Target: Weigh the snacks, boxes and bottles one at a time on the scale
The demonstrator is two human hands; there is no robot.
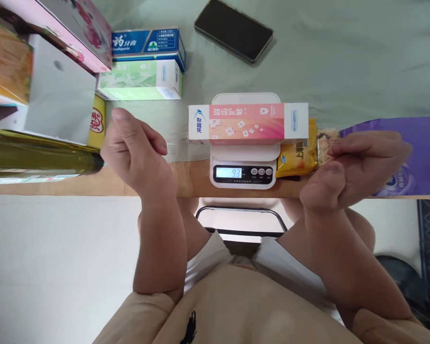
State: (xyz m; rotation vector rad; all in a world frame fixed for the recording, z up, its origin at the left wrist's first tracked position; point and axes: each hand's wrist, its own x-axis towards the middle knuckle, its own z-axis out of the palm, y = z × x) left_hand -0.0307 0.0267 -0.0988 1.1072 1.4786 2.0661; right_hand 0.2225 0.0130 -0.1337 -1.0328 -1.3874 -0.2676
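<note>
A pink-and-white toothpaste box (246, 125) lies crosswise on a white digital kitchen scale (245, 154), whose lit display reads 93. My left hand (134, 153) is loosely curled left of the scale, apart from it, with nothing visible in it. To the right, my right hand (360, 165) is also curled, its fingers folded together. Its fingertips are beside a clear-wrapped snack (327, 143) and overlap it in view; I cannot tell whether they touch. A yellow snack packet (297, 155) lies against the scale. Behind my right hand is a purple pouch (421, 153), partly covered by it.
A dark phone (233, 31) lies at the back on the green cloth (344, 62). At the left are a blue toothpaste box (148, 43), a green one (139, 81), a pink carton (71, 28), a grey-white box (59, 91), a yellow packet (97, 119) and a green bottle (39, 155).
</note>
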